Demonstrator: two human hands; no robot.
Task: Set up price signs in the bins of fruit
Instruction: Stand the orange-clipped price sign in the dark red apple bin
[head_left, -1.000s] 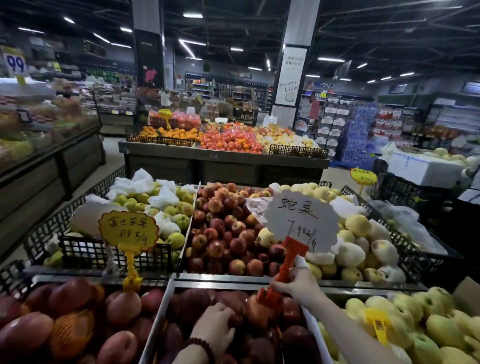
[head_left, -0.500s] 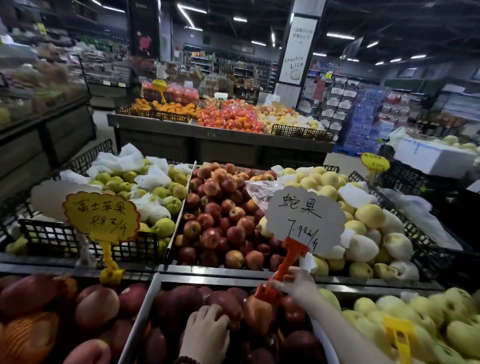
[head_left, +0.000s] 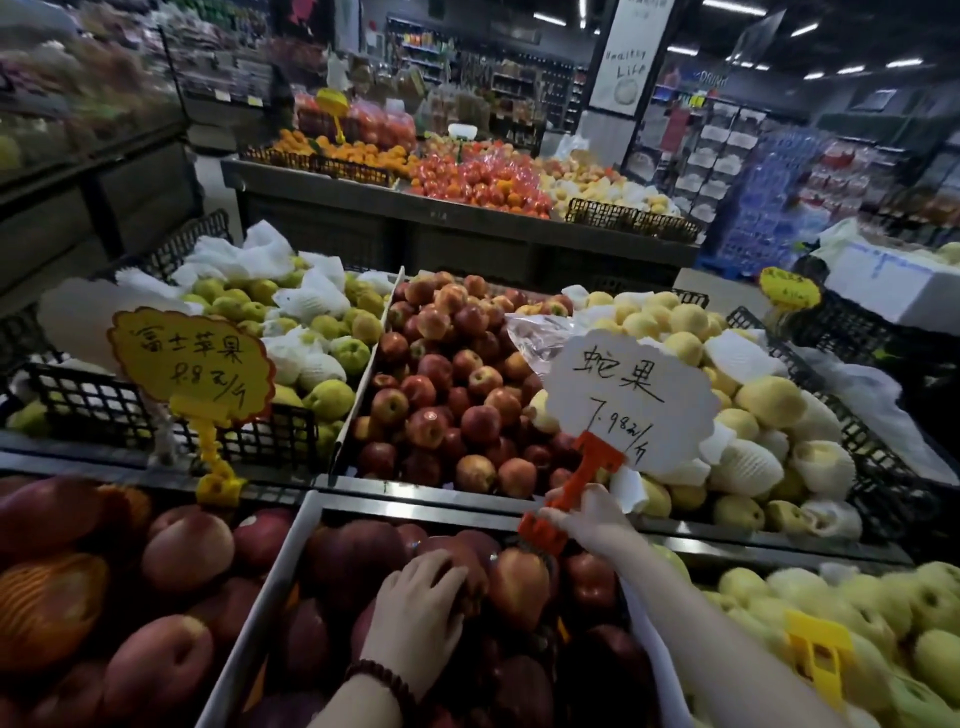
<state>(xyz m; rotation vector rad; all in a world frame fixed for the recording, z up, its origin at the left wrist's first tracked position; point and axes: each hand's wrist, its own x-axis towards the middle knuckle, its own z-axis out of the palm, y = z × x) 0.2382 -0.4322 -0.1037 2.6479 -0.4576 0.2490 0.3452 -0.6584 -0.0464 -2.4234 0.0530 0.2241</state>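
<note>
My right hand (head_left: 592, 519) grips the orange clip stem (head_left: 576, 493) of a white scalloped price sign (head_left: 631, 400) with black handwriting. The stem's foot rests among the dark red apples (head_left: 363, 561) in the near middle bin (head_left: 270, 597). My left hand (head_left: 421, 597), a bead bracelet on its wrist, lies fingers-down on a red apple (head_left: 519, 587) beside the stem's foot. A yellow price sign (head_left: 189, 364) on a yellow clip stands at the far edge of the near left bin of big red apples (head_left: 187, 551).
Behind are bins of green pears (head_left: 332, 353), small red apples (head_left: 447, 395) and yellow pears in foam nets (head_left: 769, 415). Green-yellow fruit with a yellow clip (head_left: 818, 654) fills the near right bin. A second display table (head_left: 467, 228) stands across the aisle.
The view has tilted down and moved closer. My left hand has slid forward onto the apple by the sign's foot. My right hand keeps hold of the orange stem.
</note>
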